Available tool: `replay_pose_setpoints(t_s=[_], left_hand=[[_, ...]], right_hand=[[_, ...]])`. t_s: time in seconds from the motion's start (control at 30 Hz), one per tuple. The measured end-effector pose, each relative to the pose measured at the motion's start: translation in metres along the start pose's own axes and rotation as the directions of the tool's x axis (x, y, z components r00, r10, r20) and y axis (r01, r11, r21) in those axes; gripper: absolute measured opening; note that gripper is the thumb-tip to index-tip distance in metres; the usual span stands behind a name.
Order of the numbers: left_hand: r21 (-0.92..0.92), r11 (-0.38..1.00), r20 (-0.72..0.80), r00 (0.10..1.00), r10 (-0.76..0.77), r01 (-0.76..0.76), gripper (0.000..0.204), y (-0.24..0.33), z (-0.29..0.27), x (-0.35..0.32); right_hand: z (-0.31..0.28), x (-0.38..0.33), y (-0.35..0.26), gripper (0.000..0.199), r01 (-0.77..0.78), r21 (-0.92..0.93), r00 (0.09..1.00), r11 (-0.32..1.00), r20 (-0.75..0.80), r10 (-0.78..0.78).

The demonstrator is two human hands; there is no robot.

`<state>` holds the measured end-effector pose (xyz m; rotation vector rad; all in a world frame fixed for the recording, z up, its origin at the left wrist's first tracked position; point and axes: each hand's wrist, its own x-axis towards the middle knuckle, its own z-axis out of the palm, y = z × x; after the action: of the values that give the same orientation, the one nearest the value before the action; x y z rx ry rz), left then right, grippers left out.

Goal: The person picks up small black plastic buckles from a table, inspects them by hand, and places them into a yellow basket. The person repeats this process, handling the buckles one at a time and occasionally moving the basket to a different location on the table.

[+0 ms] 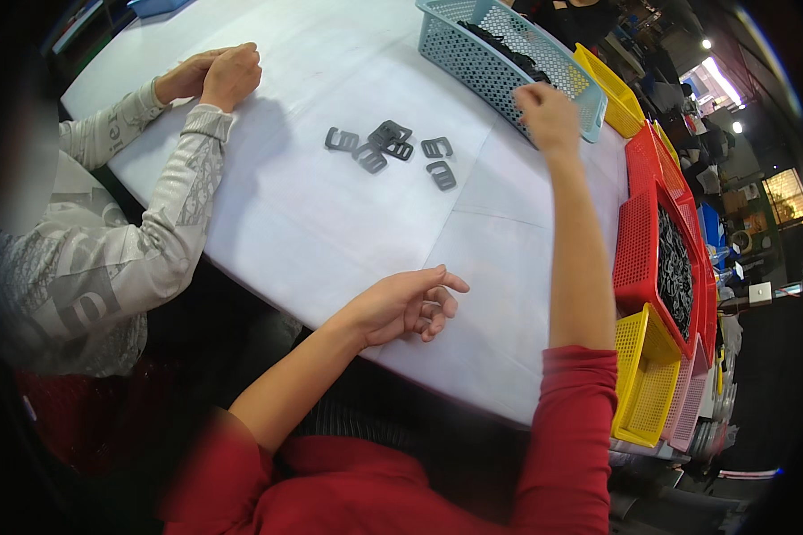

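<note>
Buckles [391,148], dark grey plastic, lay in a loose cluster on the white table [330,223], well ahead of us and apart from both hands. We judged them light, stiff and a little slick, easiest pinched across one flat bar or by the outer frame. More dark parts filled the blue basket [473,55] at the far edge. Our right hand [546,114] rested against that basket's near wall, fingers curled; we could not tell whether it gripped anything. Our left hand [406,303] lay on its side near the table's front edge, fingers loosely bent and apart, holding nothing. The tabletop was smooth and flat, so parts would slide easily. On the right stood red baskets [638,241], one holding dark parts, and yellow baskets [647,379]. A co-worker's hands [216,76] rested together at the left, in grey patterned sleeves. Beyond lay a cluttered, lamp-lit workshop.
</note>
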<state>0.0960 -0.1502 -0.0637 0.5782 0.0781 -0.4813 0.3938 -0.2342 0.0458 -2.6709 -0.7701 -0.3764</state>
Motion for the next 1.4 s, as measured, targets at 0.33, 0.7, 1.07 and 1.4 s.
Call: replay_pose_setpoints(t_s=[0.33,0.7,1.07,1.4], left_hand=[[0.178,0.960,-0.060,0.971,0.230,-0.217,0.029,-0.008,0.002,0.000],[0.567,0.795,-0.144,0.925,0.352,-0.215,0.029,-0.016,0.016,-0.001],[0.512,0.827,-0.228,0.891,0.392,-0.233,0.020,-0.016,0.017,-0.011],[0.604,0.754,-0.162,0.887,0.432,-0.257,0.028,-0.018,0.027,-0.007]], right_hand=[[0.056,-0.085,-0.037,0.024,-0.117,0.348,0.977,0.930,0.209,0.045],[-0.039,-0.254,-0.063,0.026,-0.439,0.704,0.889,0.558,0.430,0.157],[-0.003,-0.279,-0.096,0.020,-0.366,0.816,0.900,0.448,0.188,0.393],[-0.003,-0.281,-0.084,0.020,-0.373,0.869,0.885,0.326,0.227,0.406]])
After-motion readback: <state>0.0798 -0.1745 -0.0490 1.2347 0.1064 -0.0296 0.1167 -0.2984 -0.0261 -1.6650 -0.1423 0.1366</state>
